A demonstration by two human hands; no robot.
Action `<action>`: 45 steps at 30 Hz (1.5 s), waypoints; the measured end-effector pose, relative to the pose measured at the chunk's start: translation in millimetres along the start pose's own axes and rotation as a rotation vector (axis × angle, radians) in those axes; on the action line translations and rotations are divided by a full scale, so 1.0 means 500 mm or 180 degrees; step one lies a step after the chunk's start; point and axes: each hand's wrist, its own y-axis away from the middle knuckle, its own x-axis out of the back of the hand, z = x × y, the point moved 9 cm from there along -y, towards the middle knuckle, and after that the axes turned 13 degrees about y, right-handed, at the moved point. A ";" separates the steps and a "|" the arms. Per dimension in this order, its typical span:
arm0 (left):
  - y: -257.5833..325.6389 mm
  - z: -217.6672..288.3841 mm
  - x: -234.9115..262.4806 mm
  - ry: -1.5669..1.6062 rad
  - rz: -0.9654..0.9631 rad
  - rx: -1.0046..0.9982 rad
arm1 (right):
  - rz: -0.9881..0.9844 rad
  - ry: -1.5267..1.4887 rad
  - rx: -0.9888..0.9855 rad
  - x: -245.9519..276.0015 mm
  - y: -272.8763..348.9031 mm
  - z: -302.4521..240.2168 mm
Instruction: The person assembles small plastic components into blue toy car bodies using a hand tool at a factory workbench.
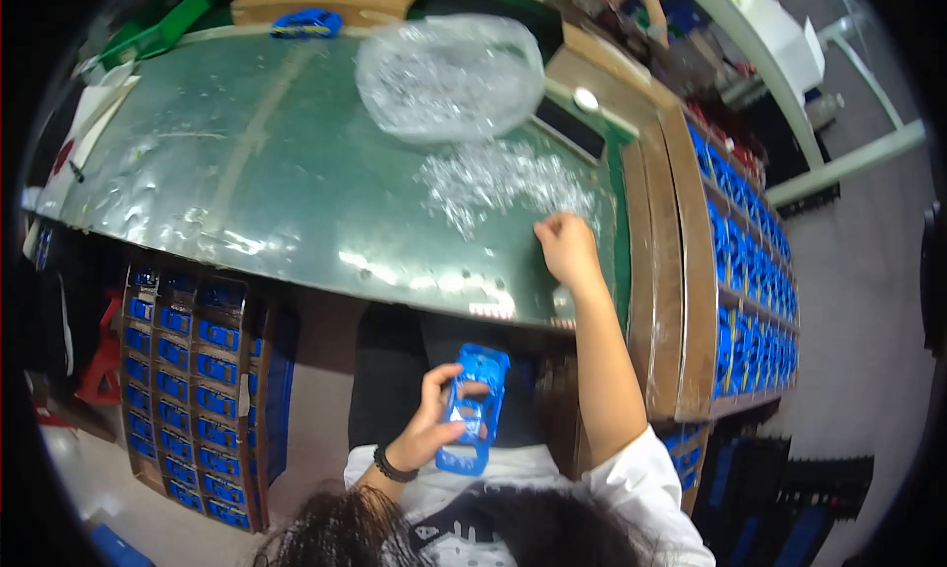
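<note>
A blue toy car body (474, 407) is held in the left hand (431, 431) below the near edge of the surface (247, 162), over the lap. The grip of that hand is closed around the left side of the shell, with the thumb and fingers wrapped onto its frame; a dark bracelet (394, 465) is worn at the wrist.

The right hand (566, 246) is extended onto the green surface, at the near edge of a scatter of small clear parts (493, 182). Its grip is drawn in with the fingers curled; whether a part is pinched between them cannot be told.

Beyond the scatter, a clear plastic bag (449, 74) holding more such parts is seen lying on the surface. A further blue car body (306, 22) is noted at the far edge.

Trays filled with blue parts (192, 389) are stacked to the left of the seat, and racks of blue parts (755, 281) are ranged along the right.
</note>
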 end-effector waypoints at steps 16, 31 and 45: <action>-0.071 0.047 -0.043 -0.1485 0.0293 -0.0494 | -0.0915 -0.2263 -0.0140 0.013 0.216 -0.050; -0.111 0.013 -0.080 -0.1957 0.0237 -0.0843 | 0.0065 -0.0706 0.0670 0.097 0.244 -0.021; -0.158 0.042 -0.124 -0.3885 0.0741 -0.0882 | 0.0544 -0.0554 0.0090 0.065 0.241 -0.007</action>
